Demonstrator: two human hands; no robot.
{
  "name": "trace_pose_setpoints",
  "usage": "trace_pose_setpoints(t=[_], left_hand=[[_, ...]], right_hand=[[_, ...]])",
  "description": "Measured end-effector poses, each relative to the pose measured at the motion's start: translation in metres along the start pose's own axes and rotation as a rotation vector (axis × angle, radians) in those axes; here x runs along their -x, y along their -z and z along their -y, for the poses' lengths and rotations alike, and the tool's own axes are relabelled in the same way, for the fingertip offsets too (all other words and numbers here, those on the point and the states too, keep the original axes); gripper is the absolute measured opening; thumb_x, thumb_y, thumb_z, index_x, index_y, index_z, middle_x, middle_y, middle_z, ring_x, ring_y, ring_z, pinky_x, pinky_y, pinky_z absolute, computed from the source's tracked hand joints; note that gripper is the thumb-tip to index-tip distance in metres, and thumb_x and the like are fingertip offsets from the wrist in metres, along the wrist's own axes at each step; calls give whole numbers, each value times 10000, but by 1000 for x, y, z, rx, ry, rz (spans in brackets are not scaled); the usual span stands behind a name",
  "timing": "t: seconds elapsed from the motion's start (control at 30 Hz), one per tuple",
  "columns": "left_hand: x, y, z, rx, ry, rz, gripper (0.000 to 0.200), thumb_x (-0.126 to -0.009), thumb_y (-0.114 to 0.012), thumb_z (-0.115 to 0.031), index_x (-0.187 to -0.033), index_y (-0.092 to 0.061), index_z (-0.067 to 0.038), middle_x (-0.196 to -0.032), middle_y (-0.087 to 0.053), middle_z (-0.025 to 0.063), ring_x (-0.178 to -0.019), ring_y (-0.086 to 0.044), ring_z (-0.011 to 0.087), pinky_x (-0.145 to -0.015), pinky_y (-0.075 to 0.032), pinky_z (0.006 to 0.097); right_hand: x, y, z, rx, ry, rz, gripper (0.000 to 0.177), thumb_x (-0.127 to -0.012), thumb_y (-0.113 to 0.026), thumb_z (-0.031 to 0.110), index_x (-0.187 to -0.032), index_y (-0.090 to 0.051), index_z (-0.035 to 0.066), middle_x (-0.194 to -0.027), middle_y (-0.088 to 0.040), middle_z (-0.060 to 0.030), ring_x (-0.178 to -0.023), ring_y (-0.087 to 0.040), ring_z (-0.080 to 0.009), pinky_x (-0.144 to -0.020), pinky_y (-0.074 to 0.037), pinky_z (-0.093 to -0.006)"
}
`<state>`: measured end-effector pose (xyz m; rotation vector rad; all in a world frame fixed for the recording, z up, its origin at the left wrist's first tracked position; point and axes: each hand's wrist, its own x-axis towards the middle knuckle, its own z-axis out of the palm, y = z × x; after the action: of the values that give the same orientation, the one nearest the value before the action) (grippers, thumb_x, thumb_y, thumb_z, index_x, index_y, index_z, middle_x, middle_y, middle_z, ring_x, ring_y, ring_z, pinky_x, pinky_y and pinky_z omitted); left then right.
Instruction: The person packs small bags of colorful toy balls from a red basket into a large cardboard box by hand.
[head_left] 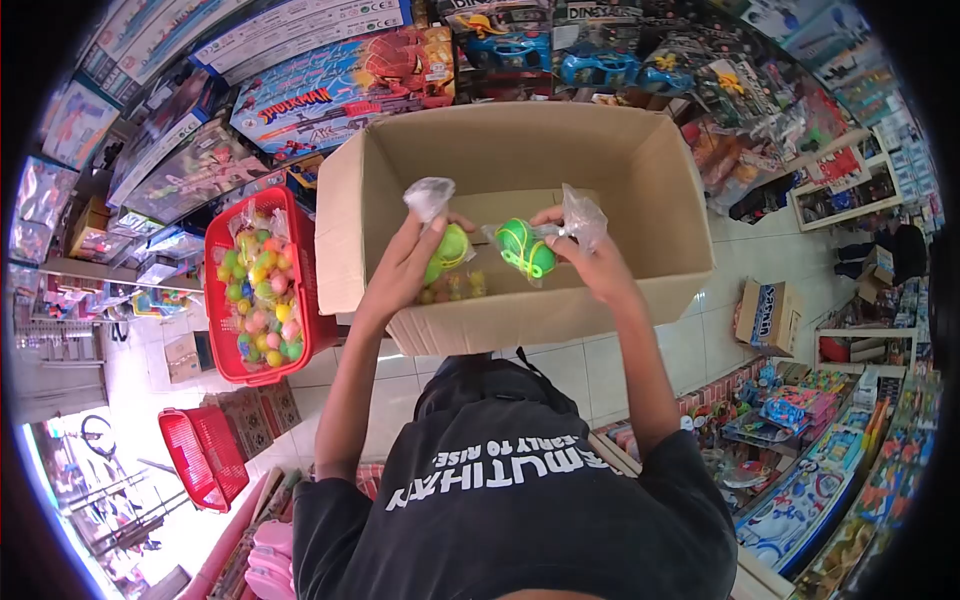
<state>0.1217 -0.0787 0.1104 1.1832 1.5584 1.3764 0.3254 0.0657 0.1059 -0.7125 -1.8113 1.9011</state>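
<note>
Over the open cardboard box, my left hand is closed on a bagged yellow-green ball toy; clear plastic sticks up above the fingers. Beside it, my right hand grips the clear bag of a second ball toy, a bright green ball toy with yellow cord wound about it. The two toys hang apart from each other. Low in the box's near left corner lie several small yellowish toys, partly hidden by my left hand and the box wall.
Left of the box is a red basket full of colourful bagged balls. Another red basket stands lower left. Boxed and bagged toys line the back, including a Spider-Man box. A smaller carton sits on the tiled floor at right.
</note>
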Motion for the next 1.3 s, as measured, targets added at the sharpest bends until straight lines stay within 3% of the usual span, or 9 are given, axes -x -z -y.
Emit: trace_pose_setpoints(t=[0.27,0.4,0.47,0.57,0.63,0.7,1.03,1.23,1.3], left_hand=[[-84,36,36,-81,471,192,415,-941,-396,-421,-1167,-498,-88,-903,-600,40,-762,-556,102,-547,-473,241],[-103,30,54,-320,465,260,430,-933,-405,-397,-1174,-522,-60,-936,-612,169,-814,-612,277,-727,-484,379],[-105,22,57,-541,326,360,392,-921,-419,-369,-1131,-523,-56,-942,-596,202,-870,-594,350,-785,-449,428],[-105,10,61,-703,305,504,381,-906,-433,-330,-1162,-504,-56,-997,-603,194,-893,-585,379,-772,-464,465],[-104,4,72,-811,342,522,357,-902,-435,-322,-1133,-515,-62,-970,-608,187,-888,-590,374,-773,-465,468],[-96,0,86,-917,392,541,333,-898,-438,-314,-1104,-525,-68,-942,-613,179,-882,-595,369,-773,-466,471],[-114,-5,130,-904,518,624,317,-903,-426,-322,-1022,-524,-45,-934,-601,203,-886,-581,380,-787,-453,465],[-140,-16,153,-716,593,640,371,-916,-407,-350,-1080,-505,-32,-1017,-578,238,-967,-548,394,-847,-418,452],[-140,-24,162,-655,610,651,387,-919,-405,-358,-1101,-500,-30,-1038,-570,247,-985,-541,396,-863,-409,445]], right_hand=[[-116,50,-50,229,-241,503,254,-782,-610,55,-1019,-548,-11,-889,-592,-65,-798,-559,-104,-651,-469,-253],[-157,48,-107,547,-444,652,327,-758,-630,134,-1047,-550,3,-867,-618,-96,-790,-592,-160,-673,-479,-293],[-169,40,-141,924,-281,827,433,-708,-654,259,-1068,-557,37,-853,-631,-127,-793,-610,-242,-695,-482,-341],[-171,20,-156,1008,-501,941,456,-609,-676,276,-989,-616,30,-950,-636,-156,-846,-610,-293,-758,-483,-370],[-166,17,-233,971,-361,970,461,-607,-681,245,-1001,-612,15,-957,-633,-172,-873,-614,-292,-759,-486,-371],[-155,0,-256,1174,-478,1089,491,-637,-668,310,-998,-584,-12,-891,-638,-183,-842,-624,-291,-742,-499,-376],[-98,-27,-311,968,-311,818,493,-663,-690,331,-986,-571,-23,-960,-616,-216,-936,-593,-346,-792,-482,-420],[-98,-27,-299,825,-409,592,442,-685,-666,248,-1000,-572,-47,-1035,-580,-263,-936,-585,-378,-817,-473,-424],[-109,-23,-282,740,-719,813,615,-704,-670,313,-1158,-462,-46,-1088,-573,-187,-946,-601,-249,-762,-513,-361]])
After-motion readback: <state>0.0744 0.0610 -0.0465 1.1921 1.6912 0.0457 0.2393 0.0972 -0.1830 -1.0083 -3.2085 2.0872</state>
